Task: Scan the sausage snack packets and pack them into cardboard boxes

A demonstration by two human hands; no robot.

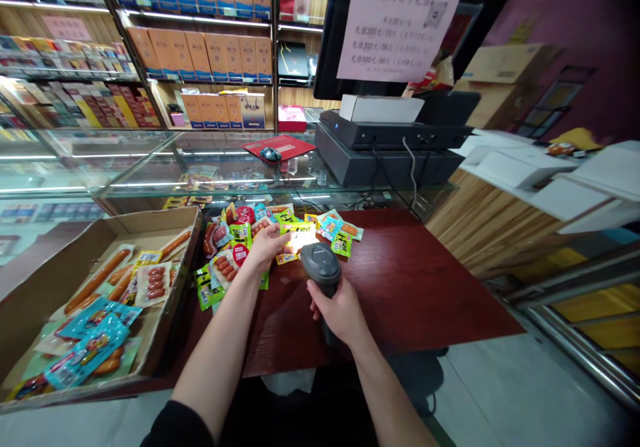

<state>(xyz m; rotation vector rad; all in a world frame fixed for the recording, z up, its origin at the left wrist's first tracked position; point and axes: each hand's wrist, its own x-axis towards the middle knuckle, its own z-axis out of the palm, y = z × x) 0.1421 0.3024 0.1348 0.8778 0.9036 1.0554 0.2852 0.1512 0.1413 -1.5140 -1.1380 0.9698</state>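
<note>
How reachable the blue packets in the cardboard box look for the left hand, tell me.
Likely yes: the cardboard box is open-topped and the blue packets lie uppermost, though the left hand holds a brightly lit packet and would probably need to release it first.

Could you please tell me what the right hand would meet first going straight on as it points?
Leading with its scanner, the right hand would probably first meet the lit yellow packet in the left hand, though depth is unclear.
</note>
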